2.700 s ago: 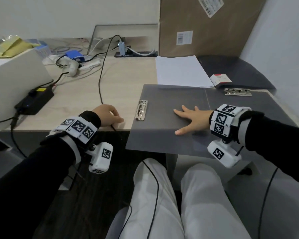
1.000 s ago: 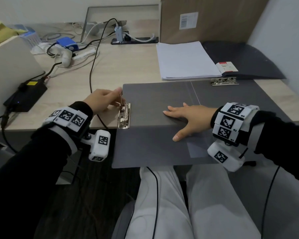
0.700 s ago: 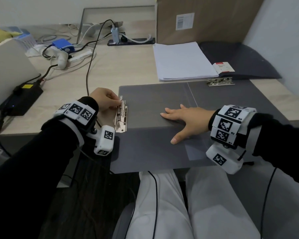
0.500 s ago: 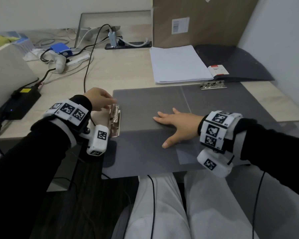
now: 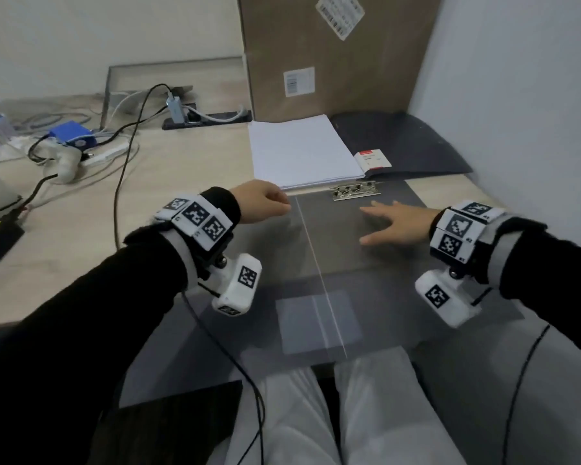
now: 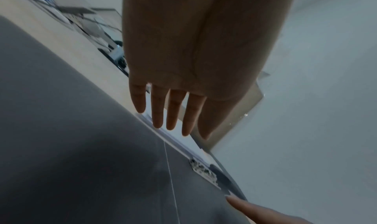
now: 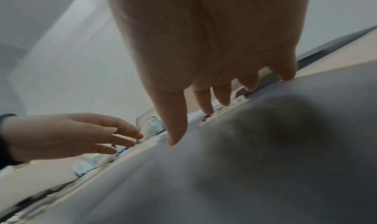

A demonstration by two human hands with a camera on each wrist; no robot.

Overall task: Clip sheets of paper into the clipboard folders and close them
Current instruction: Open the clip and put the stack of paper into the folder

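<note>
Folder: gray clipboard folder [image 5: 332, 256] lies open & flat on the counter [image 5: 91, 229], near edge hanging over the person's lap; fold line runs approx 12-to-6 down its middle.
Clip: metal clip [image 5: 355, 190] at the folder's 12 o'clock edge, on the right panel, lying flat. No sheet under it.
Paper: white stack of sheets [image 5: 302, 151] on the counter just past the folder's far edge, at 12 o'clock from the fold line; near edge close to the clip.
Left hand: left hand [image 5: 260, 202] over the folder's far-left corner, approx 10 o'clock from folder centre. Grip: fingers straight, slightly spread, holding nothing (clear in left wrist view); can't tell if fingertips touch the folder.
Right hand: right hand [image 5: 394, 223] flat, palm down on the right panel, fingers spread toward 9-10 o'clock, just below the clip. Grip: wide, holding nothing, resting on the folder.
Other: 2nd dark folder [image 5: 403, 142] at 1 o'clock by the wall, small red/white card [image 5: 372, 159] on it; cardboard box [image 5: 332, 52] upright behind the paper; cables & blue device [image 5: 73, 134] at 10 o'clock.
</note>
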